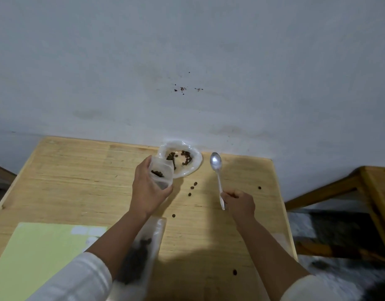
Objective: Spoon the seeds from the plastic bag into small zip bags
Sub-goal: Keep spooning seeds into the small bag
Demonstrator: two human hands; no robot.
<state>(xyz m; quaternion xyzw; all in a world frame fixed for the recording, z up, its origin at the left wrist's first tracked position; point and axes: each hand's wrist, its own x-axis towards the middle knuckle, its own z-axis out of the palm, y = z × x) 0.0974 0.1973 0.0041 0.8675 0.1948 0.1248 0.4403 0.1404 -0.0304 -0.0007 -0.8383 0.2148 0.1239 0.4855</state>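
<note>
Hands: two; spoon [217, 170] one; bags three.

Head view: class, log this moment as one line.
left hand holds small zip bag | right hand holds empty spoon | loose seeds on table

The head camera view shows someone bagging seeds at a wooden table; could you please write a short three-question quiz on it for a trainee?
1. True or false: the spoon bowl is heaped with seeds.
2. Which hand holds the small zip bag? A) left B) right C) neither
3. Fill in: loose seeds lie on the ____ between the two hands.

Key:
1. False; the bowl looks empty, and the right hand grips the handle end.
2. A; the left hand holds it beside the open plastic bag, a few seeds inside.
3. Table.
</note>
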